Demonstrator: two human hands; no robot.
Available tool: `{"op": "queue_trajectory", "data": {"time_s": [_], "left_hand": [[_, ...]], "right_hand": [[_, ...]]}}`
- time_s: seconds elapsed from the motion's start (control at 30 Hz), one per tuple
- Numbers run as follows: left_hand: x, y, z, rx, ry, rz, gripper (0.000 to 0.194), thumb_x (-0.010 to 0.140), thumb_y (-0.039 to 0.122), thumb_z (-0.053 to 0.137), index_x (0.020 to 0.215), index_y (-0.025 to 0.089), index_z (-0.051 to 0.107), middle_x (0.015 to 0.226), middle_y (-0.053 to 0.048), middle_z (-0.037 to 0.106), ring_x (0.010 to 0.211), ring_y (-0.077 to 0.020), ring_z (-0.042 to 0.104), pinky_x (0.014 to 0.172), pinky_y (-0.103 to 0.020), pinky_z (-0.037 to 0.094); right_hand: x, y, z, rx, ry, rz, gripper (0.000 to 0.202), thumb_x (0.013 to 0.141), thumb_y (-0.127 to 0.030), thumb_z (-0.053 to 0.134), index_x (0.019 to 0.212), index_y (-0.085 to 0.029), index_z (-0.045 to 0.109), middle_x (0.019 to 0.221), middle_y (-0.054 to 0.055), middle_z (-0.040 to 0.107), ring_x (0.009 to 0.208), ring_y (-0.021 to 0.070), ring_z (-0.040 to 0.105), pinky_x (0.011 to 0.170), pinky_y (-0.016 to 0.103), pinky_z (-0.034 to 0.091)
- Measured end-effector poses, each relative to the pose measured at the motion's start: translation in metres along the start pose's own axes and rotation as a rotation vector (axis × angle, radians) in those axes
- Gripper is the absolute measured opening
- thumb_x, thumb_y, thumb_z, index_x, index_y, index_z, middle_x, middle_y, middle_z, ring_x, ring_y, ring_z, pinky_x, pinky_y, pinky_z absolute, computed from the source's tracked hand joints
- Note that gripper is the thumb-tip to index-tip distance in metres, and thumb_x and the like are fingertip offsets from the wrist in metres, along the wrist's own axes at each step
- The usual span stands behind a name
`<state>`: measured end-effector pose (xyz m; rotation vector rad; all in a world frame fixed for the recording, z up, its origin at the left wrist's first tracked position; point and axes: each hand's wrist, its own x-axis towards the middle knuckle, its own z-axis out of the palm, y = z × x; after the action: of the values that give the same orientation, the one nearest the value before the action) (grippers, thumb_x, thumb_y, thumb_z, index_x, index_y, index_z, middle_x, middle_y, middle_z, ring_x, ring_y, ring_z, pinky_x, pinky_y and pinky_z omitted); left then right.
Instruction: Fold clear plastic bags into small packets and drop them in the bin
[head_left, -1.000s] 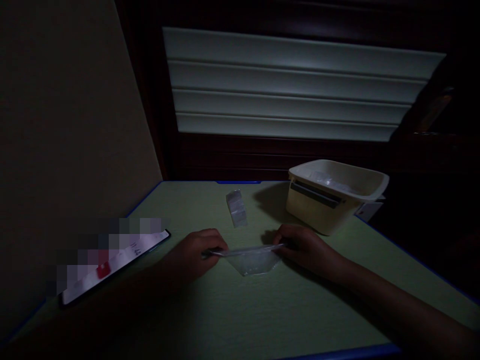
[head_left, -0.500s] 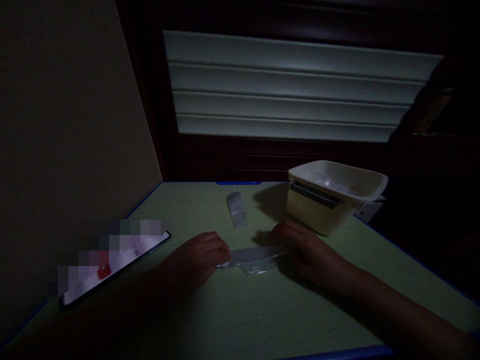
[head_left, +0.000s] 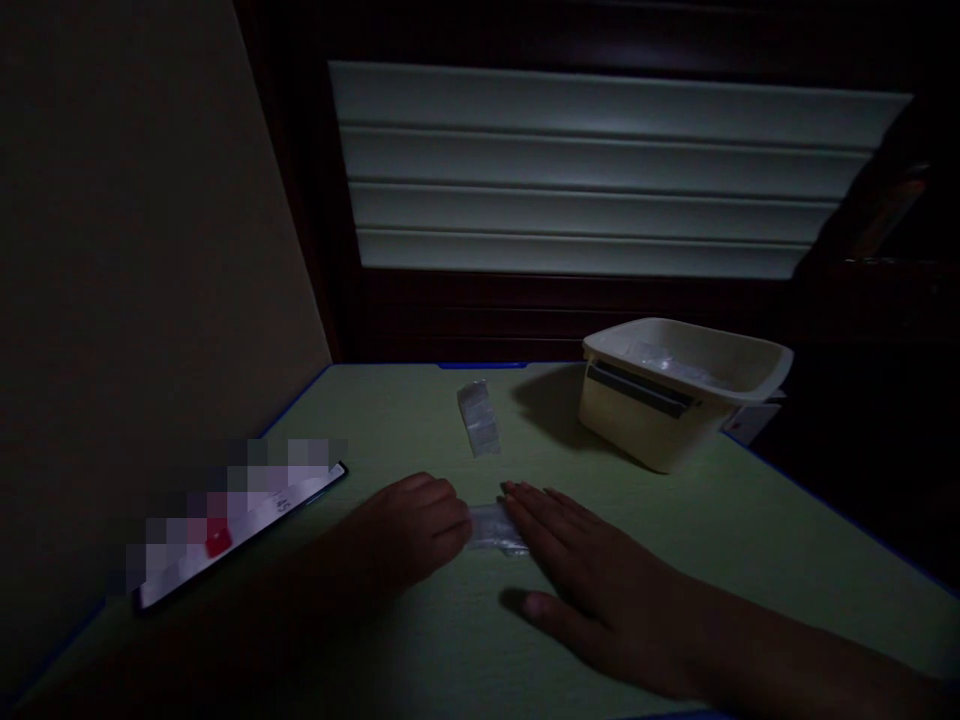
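Observation:
A clear plastic bag (head_left: 491,528) lies flattened into a strip on the green table (head_left: 420,640). My left hand (head_left: 420,525) is closed on the strip's left end, fingers curled down around it. Stretched out flat, my right hand (head_left: 592,565) rests over the right end with its thumb apart from the fingers, hiding that part of the bag. Beyond both hands, a folded clear plastic bag (head_left: 478,418) sits on the tabletop, touched by neither.
At the right back stands a cream plastic bin (head_left: 637,430) with crumpled clear plastic (head_left: 667,362) inside. A phone or tablet (head_left: 255,535) with a lit screen lies at the left, near the wall (head_left: 150,250). Behind the table is a slatted panel (head_left: 585,170).
My right hand has come down and toward me, from hovering at the bag's right end to lying flat over it. The bag's loose lower flap no longer shows. My left hand keeps its grip.

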<state>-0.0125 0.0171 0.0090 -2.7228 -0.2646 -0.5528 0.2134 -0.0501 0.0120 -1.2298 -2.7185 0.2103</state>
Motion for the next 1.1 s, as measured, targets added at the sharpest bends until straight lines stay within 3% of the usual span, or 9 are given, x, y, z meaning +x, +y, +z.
{"op": "queue_trajectory", "data": {"time_s": [0.17,0.47,0.6,0.73,0.83,0.97,1.1], "left_hand": [[-0.001,0.003,-0.009,-0.137,-0.108,-0.033,0.016,0.084,0.007,0.047,0.093,0.011,0.059,0.090,-0.006,0.066,0.084,-0.0174,0.056,0.078,-0.029,0.043],[-0.006,-0.002,-0.004,-0.091,-0.019,0.002,0.024,0.088,0.009,0.038,0.095,0.009,0.061,0.095,-0.011,0.068,0.093,-0.0193,0.060,0.081,-0.032,0.047],[-0.008,0.001,0.000,-0.165,-0.049,-0.100,0.029,0.079,0.007,0.042,0.102,0.009,0.060,0.103,-0.012,0.065,0.096,-0.0199,0.060,0.084,-0.033,0.048],[-0.007,0.006,0.000,-0.234,-0.100,-0.191,0.033,0.081,0.015,0.043,0.109,0.008,0.059,0.113,-0.015,0.061,0.104,-0.0231,0.057,0.090,-0.038,0.045],[-0.006,0.009,-0.004,-0.338,-0.200,-0.290,0.037,0.086,0.029,0.044,0.117,0.010,0.054,0.125,-0.014,0.052,0.116,-0.0236,0.048,0.097,-0.040,0.040],[-0.003,0.010,-0.016,-0.443,-0.439,-0.345,0.061,0.085,0.043,0.047,0.133,0.007,0.035,0.140,-0.019,0.028,0.130,-0.0288,0.025,0.104,-0.048,0.025],[0.001,0.011,-0.029,-0.460,-0.651,-0.337,0.072,0.088,0.050,0.039,0.138,0.003,0.018,0.143,-0.020,0.011,0.133,-0.0304,0.008,0.105,-0.052,0.015]], "right_hand": [[0.000,0.012,-0.003,0.044,-0.069,0.002,0.069,0.090,-0.051,0.028,0.140,-0.004,0.018,0.144,0.017,0.016,0.133,0.0256,0.013,0.109,0.046,0.014],[0.003,0.039,-0.006,0.019,-0.075,0.054,0.067,0.090,-0.051,0.026,0.140,-0.008,0.017,0.146,0.014,0.015,0.134,0.0240,0.011,0.109,0.045,0.011],[0.009,0.047,-0.003,-0.008,-0.024,0.098,0.067,0.090,-0.052,0.028,0.140,-0.008,0.020,0.145,0.015,0.019,0.133,0.0252,0.016,0.108,0.046,0.016],[0.018,0.041,-0.007,-0.082,0.155,0.190,0.065,0.091,-0.048,0.026,0.138,-0.002,0.025,0.143,0.020,0.022,0.133,0.0265,0.019,0.106,0.047,0.020],[0.022,0.021,-0.011,-0.027,0.234,0.160,0.067,0.090,-0.049,0.028,0.138,-0.002,0.023,0.144,0.020,0.020,0.133,0.0254,0.019,0.106,0.045,0.022],[0.027,-0.009,-0.006,0.040,0.131,0.078,0.071,0.089,-0.052,0.028,0.138,-0.001,0.023,0.144,0.021,0.020,0.133,0.0281,0.016,0.106,0.048,0.020],[0.032,-0.018,0.006,0.063,0.091,0.110,0.070,0.089,-0.052,0.026,0.138,-0.001,0.023,0.143,0.021,0.022,0.133,0.0279,0.016,0.106,0.048,0.018]]}}
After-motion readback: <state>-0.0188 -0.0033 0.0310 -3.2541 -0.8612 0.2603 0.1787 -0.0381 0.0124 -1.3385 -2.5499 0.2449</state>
